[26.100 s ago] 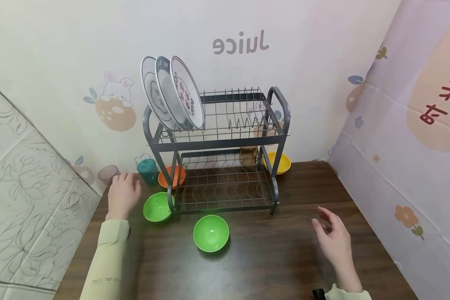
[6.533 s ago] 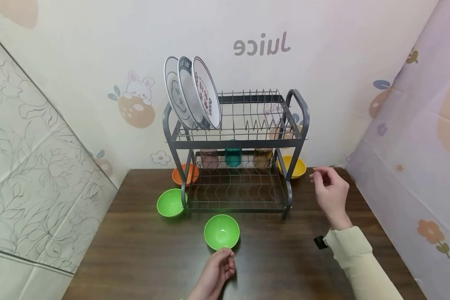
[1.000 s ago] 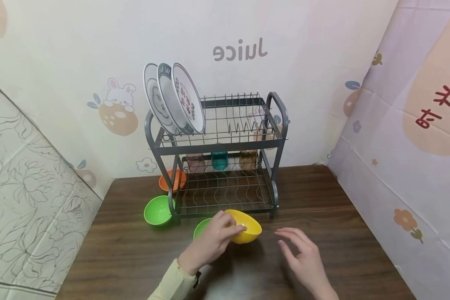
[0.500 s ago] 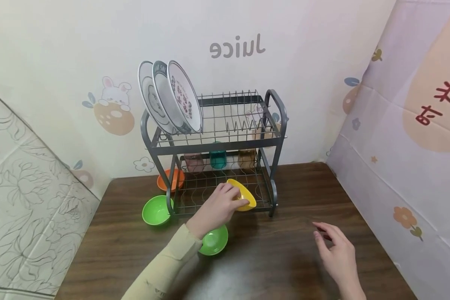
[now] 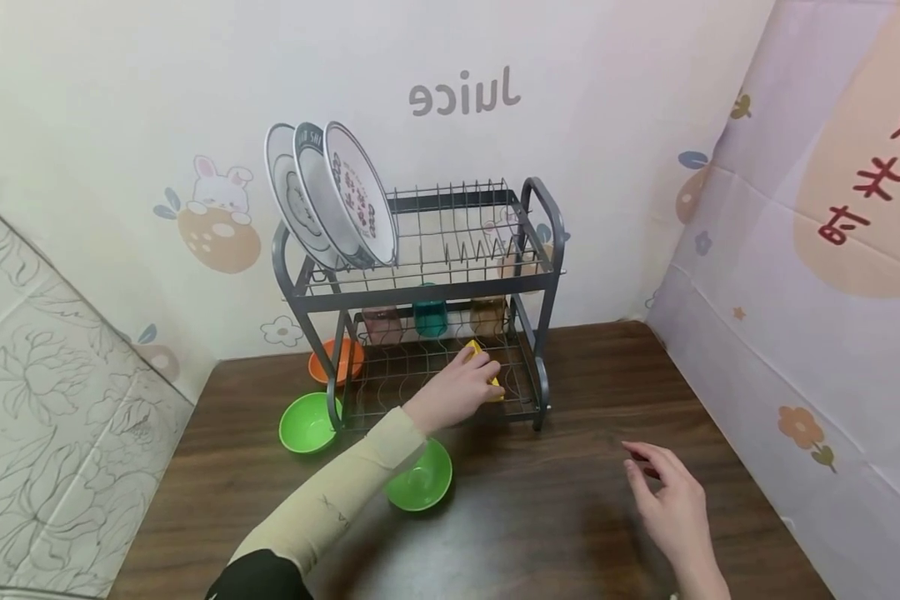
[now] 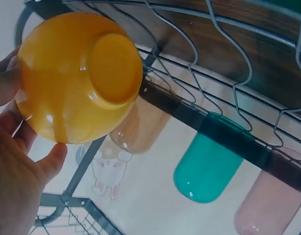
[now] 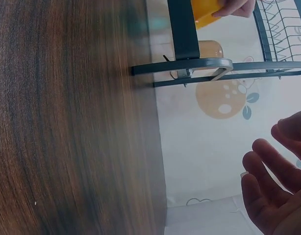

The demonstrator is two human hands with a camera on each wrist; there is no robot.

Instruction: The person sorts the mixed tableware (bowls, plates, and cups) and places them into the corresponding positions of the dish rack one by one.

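My left hand [image 5: 461,387] grips a yellow bowl [image 6: 67,63] by its rim, the bowl tipped on its side. Both are at the lower tier of the grey dish rack [image 5: 420,293], toward its right end; whether the bowl touches the wires I cannot tell. In the head view the hand hides most of the bowl. My right hand [image 5: 671,504] hovers over the table at the right, fingers loosely bent, holding nothing. At the back of the lower tier, a pink cup [image 5: 382,325], a teal cup [image 6: 209,161] and a brown cup [image 5: 487,317] hang upside down.
Three plates [image 5: 356,196] lean at the left of the upper tier. On the wooden table [image 5: 570,517] sit a green bowl [image 5: 422,479] in front of the rack, another green bowl [image 5: 306,423] at its left corner, and an orange bowl [image 5: 337,360] behind that. Walls stand behind and beside.
The pink and teal cups went from the table to the rack. The yellow bowl left its place behind the rack; my left hand carried it to the lower tier. My right hand drew away rightward.
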